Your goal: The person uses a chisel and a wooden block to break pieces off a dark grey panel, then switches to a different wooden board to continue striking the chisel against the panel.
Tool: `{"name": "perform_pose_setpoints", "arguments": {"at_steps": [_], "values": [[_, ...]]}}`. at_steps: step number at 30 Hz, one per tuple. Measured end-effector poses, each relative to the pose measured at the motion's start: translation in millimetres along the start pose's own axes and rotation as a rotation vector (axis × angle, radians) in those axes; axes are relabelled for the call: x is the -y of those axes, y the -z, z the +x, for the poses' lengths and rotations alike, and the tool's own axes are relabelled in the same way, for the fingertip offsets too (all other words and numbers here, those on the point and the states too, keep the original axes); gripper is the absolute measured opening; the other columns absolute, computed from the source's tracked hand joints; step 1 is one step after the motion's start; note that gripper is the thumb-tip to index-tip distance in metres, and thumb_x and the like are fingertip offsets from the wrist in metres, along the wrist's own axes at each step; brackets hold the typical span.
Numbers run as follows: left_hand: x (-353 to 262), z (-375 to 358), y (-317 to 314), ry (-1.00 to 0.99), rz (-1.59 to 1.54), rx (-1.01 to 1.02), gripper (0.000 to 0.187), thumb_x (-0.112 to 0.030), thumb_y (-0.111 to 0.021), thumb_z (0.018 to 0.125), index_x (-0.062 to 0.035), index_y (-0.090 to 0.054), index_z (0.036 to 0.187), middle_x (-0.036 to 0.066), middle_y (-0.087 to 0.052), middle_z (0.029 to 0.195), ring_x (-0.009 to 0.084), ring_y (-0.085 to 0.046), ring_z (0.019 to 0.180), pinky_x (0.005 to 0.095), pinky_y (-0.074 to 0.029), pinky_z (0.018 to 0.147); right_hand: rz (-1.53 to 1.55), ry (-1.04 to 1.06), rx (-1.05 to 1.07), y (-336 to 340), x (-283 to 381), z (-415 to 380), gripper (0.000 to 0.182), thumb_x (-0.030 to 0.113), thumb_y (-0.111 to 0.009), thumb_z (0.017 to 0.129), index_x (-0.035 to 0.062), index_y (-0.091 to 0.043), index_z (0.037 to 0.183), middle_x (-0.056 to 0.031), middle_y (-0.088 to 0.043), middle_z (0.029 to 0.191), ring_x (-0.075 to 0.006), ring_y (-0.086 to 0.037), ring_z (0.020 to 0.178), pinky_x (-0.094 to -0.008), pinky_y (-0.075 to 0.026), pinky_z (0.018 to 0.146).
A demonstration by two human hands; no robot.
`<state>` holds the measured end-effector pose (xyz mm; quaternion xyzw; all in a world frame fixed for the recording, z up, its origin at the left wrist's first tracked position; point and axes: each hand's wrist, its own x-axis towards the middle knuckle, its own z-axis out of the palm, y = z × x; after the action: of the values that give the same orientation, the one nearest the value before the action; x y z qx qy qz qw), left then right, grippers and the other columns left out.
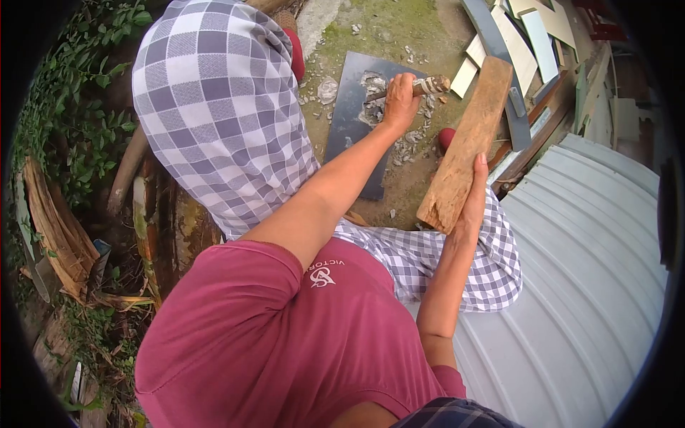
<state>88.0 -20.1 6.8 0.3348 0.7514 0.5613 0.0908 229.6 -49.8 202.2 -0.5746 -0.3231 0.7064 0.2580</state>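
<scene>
My left hand (pixel 403 105) is closed round a chisel, with its worn, light-banded handle (pixel 432 85) sticking out to the right. The chisel's dark blade points left over a rough, broken patch in a dark grey board (pixel 349 143) on the ground. Grey chips (pixel 410 146) lie on the board and beside it. In my right hand (pixel 473 203) is a thick, weathered block of wood (pixel 467 143), gripped near its lower end. The block slants up and to the right, apart from the chisel handle.
Cut boards and strips (pixel 517 53) lie in a pile at the upper right. Ribbed metal sheeting (pixel 564 285) extends along the right side. Leafy plants (pixel 78 93) and split trunk pieces (pixel 61 228) stand at the left. My checked trouser legs flank the board.
</scene>
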Motion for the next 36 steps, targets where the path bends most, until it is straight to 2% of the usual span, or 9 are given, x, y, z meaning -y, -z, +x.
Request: {"name": "perform_pose_setpoints", "arguments": {"at_steps": [2, 7, 10, 12, 16, 21, 27, 32, 36], "values": [[-1, 0, -4, 0.002, -0.021, 0.003, 0.039, 0.003, -0.065, 0.072, -0.0027, -0.046, 0.106, 0.019, -0.052, 0.101, 0.041, -0.052, 0.097, 0.0464, -0.043, 0.08, 0.011, 0.241, -0.066, -2, 34, -8, 0.061, 0.054, -0.057, 0.087, -0.0007, -0.051, 0.113, -0.0142, -0.061, 0.089, -0.0232, -0.062, 0.07, -0.032, -0.054, 0.062], [2, -1, -5, 0.031, -0.015, 0.025, 0.038, 0.003, -0.065, 0.073, -0.0028, -0.047, 0.106, 0.019, -0.052, 0.101, 0.0405, -0.051, 0.099, 0.046, -0.042, 0.083, 0.108, 0.528, -0.057, -1, 66, -18, 0.065, 0.057, -0.052, 0.088, -0.0008, -0.047, 0.117, -0.0156, -0.06, 0.094, -0.0255, -0.063, 0.077, -0.0353, -0.055, 0.066], [3, -2, -5, 0.036, -0.008, 0.025, 0.039, 0.002, -0.065, 0.073, -0.0027, -0.047, 0.106, 0.019, -0.052, 0.102, 0.0405, -0.051, 0.099, 0.0459, -0.042, 0.083, -0.122, 0.537, -0.034, -7, 4, 12, 0.065, 0.049, -0.05, 0.093, -0.0049, -0.043, 0.129, -0.0153, -0.057, 0.114, -0.0228, -0.057, 0.103, -0.0357, -0.045, 0.09], [4, -3, -3, 0.036, 0.013, 0.035, 0.039, 0.001, -0.065, 0.073, -0.0025, -0.047, 0.107, 0.019, -0.052, 0.102, 0.0406, -0.051, 0.099, 0.0457, -0.042, 0.083, -0.387, 0.123, 0.126, -5, -36, 26, 0.062, 0.041, -0.049, 0.096, -0.0042, -0.038, 0.137, -0.0158, -0.052, 0.126, -0.0193, -0.048, 0.114, -0.0317, -0.036, 0.099], [9, -4, -2, 0.008, -0.006, -0.01, 0.038, 0.002, -0.065, 0.07, -0.0033, -0.049, 0.104, 0.018, -0.052, 0.098, 0.0398, -0.05, 0.093, 0.0458, -0.039, 0.085, -0.243, 0.029, 0.144, -3, -30, 18, 0.06, 0.043, -0.049, 0.095, -0.0023, -0.041, 0.134, -0.0134, -0.055, 0.119, -0.0181, -0.055, 0.105, -0.0305, -0.045, 0.089], [15, 5, -1, 0.04, -0.052, -0.01, 0.039, 0.0, -0.065, 0.07, -0.0028, -0.048, 0.105, 0.019, -0.052, 0.098, 0.0399, -0.051, 0.093, 0.0465, -0.04, 0.083, -0.176, 0.174, 0.129, 8, -21, 23, 0.06, 0.043, -0.051, 0.095, -0.0024, -0.042, 0.132, -0.0124, -0.056, 0.116, -0.0185, -0.057, 0.102, -0.0299, -0.048, 0.085], [46, 54, 39, 0.493, -0.247, -0.381, 0.037, -0.012, -0.066, 0.079, -0.0005, -0.046, 0.108, 0.012, -0.059, 0.089, 0.0245, -0.062, 0.08, 0.04, -0.048, 0.074, -0.093, 0.104, -0.017, 28, -46, 20, 0.062, 0.045, -0.053, 0.093, -0.0035, -0.042, 0.131, -0.0131, -0.057, 0.115, -0.0192, -0.059, 0.101, -0.0295, -0.048, 0.084], [89, 51, 63, 0.775, -0.847, -0.665, 0.043, -0.012, -0.064, 0.077, -0.0106, -0.04, 0.113, 0.005, -0.054, 0.085, 0.0175, -0.061, 0.065, 0.0313, -0.049, 0.063, -0.063, 0.055, 0.01, 32, -52, 26, 0.062, 0.046, -0.053, 0.093, -0.0039, -0.044, 0.129, -0.0132, -0.058, 0.111, -0.0193, -0.06, 0.096, -0.0292, -0.05, 0.08], [89, 64, 70, 0.705, -0.841, -0.569, 0.042, -0.01, -0.062, 0.077, -0.0134, -0.039, 0.112, 0.004, -0.054, 0.086, 0.0159, -0.06, 0.063, 0.031, -0.049, 0.059, -0.095, 0.048, 0.029, 31, -50, 29, 0.063, 0.047, -0.052, 0.093, -0.0041, -0.044, 0.129, -0.0133, -0.058, 0.112, -0.019, -0.06, 0.096, -0.0292, -0.05, 0.08]]}}
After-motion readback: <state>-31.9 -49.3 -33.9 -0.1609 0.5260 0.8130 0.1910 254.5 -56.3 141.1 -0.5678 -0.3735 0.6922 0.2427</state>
